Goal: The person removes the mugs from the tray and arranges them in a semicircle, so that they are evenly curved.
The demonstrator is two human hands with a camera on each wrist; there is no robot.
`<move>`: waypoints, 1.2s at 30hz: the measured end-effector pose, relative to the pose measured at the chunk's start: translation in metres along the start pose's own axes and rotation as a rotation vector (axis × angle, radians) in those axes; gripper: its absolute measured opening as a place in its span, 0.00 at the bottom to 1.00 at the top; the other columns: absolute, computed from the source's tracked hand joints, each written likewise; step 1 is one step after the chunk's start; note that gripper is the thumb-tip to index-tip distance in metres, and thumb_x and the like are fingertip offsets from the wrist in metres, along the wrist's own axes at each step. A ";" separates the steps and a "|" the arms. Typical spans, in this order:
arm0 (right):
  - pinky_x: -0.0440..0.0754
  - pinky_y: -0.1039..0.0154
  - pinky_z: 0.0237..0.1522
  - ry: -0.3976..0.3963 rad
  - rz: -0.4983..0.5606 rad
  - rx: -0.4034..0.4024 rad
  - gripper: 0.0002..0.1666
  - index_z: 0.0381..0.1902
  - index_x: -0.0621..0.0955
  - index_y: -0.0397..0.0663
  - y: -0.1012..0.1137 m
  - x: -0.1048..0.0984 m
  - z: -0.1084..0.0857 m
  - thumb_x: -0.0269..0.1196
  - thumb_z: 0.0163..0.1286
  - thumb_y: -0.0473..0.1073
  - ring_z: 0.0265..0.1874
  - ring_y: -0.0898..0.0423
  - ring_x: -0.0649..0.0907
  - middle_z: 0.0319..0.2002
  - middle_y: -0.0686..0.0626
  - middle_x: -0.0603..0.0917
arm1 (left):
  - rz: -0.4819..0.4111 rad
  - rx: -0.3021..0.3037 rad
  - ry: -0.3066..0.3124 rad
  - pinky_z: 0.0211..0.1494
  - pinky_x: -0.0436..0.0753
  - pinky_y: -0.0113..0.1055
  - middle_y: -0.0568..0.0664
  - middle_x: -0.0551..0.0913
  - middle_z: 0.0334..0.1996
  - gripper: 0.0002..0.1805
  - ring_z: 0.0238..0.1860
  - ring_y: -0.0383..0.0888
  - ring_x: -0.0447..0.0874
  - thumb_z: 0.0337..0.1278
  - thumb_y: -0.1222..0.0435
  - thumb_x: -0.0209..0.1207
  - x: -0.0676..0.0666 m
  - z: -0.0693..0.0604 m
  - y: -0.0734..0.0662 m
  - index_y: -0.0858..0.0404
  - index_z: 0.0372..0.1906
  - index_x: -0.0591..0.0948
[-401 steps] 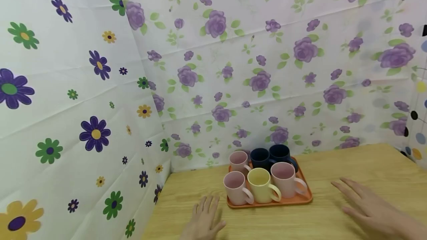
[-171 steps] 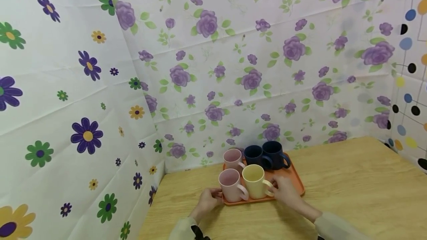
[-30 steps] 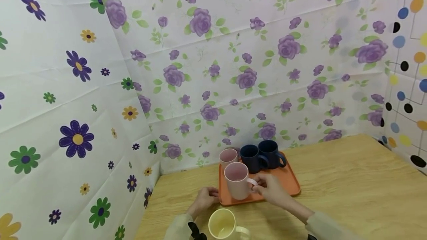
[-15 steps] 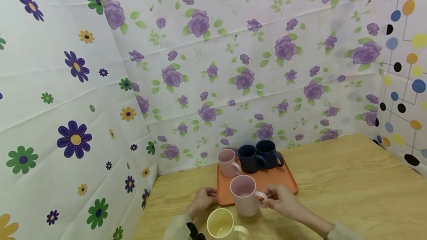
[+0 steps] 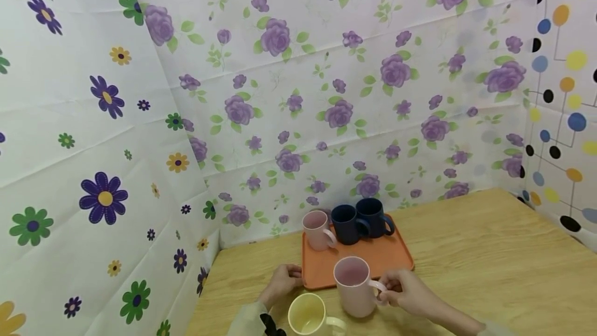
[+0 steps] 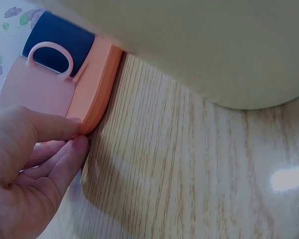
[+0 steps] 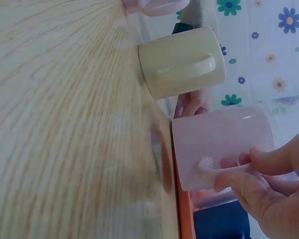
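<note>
My right hand [image 5: 407,293] pinches the handle of a pink mug [image 5: 355,297], upright just in front of the orange tray [image 5: 321,269]. The right wrist view shows thumb and fingers on that handle and the mug's base seemingly off the table. With thumb and fingers, my left hand [image 6: 37,167] pinches the tray's near left corner. On the tray's back part stand another pink mug [image 5: 318,236] and two navy mugs, one in the middle [image 5: 344,226] and one to its right [image 5: 370,217]. A yellow mug [image 5: 308,316] stands on the table by my left forearm.
One more pink mug [image 7: 162,6] shows partly at the top of the right wrist view, beyond the yellow one. The wooden table [image 5: 471,253] ends against floral cloth walls [image 5: 280,118] at the back and left, and a dotted cloth [image 5: 559,118] at the right.
The yellow mug and a right-front pink mug left the tray earlier. Over the last second my right hand brought the held pink mug off the tray, forward and rightward. My left hand stays at the corner.
</note>
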State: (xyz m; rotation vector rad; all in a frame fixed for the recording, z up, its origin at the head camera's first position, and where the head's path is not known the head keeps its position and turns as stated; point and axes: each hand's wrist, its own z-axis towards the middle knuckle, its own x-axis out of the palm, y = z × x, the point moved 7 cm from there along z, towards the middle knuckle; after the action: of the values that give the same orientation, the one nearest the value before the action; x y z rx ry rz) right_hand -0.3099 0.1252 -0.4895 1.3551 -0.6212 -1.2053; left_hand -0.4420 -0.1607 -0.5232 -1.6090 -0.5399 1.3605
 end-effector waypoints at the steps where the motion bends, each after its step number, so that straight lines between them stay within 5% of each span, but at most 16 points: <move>1: 0.77 0.71 0.24 0.003 0.001 0.013 0.11 0.34 0.81 0.35 -0.002 0.000 -0.001 0.66 0.63 0.40 0.24 0.63 0.80 0.30 0.40 0.85 | -0.005 -0.003 0.000 0.38 0.84 0.33 0.69 0.83 0.36 0.18 0.36 0.47 0.84 0.48 0.78 0.63 0.000 0.000 0.001 0.83 0.45 0.77; 9: 0.76 0.72 0.25 0.008 -0.027 0.028 0.10 0.35 0.81 0.35 -0.012 -0.001 -0.004 0.66 0.63 0.39 0.24 0.66 0.78 0.29 0.45 0.84 | -0.034 -0.006 -0.009 0.36 0.83 0.29 0.69 0.84 0.36 0.18 0.35 0.43 0.82 0.46 0.78 0.64 0.001 0.001 0.004 0.83 0.45 0.77; 17: 0.78 0.72 0.27 0.056 0.058 0.015 0.13 0.36 0.81 0.32 -0.015 0.008 -0.006 0.67 0.61 0.39 0.26 0.64 0.81 0.30 0.46 0.85 | -0.039 -0.018 -0.002 0.37 0.83 0.30 0.69 0.83 0.36 0.19 0.35 0.42 0.81 0.45 0.79 0.64 0.000 0.000 0.003 0.84 0.46 0.76; 24: 0.79 0.73 0.31 0.156 0.104 -0.044 0.12 0.36 0.81 0.29 -0.014 0.011 -0.004 0.66 0.63 0.37 0.28 0.65 0.82 0.30 0.44 0.85 | -0.074 -0.047 0.005 0.38 0.85 0.33 0.70 0.81 0.38 0.20 0.36 0.44 0.81 0.47 0.80 0.62 0.002 0.004 0.010 0.85 0.47 0.75; 32: 0.83 0.69 0.41 0.330 0.121 -0.143 0.15 0.42 0.80 0.24 -0.002 0.008 0.000 0.61 0.68 0.36 0.38 0.59 0.86 0.38 0.26 0.82 | -0.094 -0.069 0.009 0.40 0.86 0.40 0.72 0.80 0.38 0.19 0.34 0.46 0.81 0.49 0.81 0.61 0.004 0.003 0.010 0.86 0.47 0.73; 36: 0.84 0.66 0.41 0.375 0.120 -0.101 0.17 0.47 0.79 0.25 -0.003 0.002 0.002 0.57 0.71 0.38 0.40 0.60 0.85 0.42 0.27 0.82 | -0.086 -0.065 0.010 0.41 0.86 0.41 0.73 0.80 0.39 0.19 0.35 0.45 0.82 0.48 0.83 0.60 0.004 0.003 0.009 0.87 0.47 0.73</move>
State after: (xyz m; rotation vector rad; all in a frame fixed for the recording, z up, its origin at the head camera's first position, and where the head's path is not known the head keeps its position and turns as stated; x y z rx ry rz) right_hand -0.3118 0.1234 -0.4921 1.3915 -0.3637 -0.8445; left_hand -0.4455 -0.1606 -0.5334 -1.6249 -0.6457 1.2821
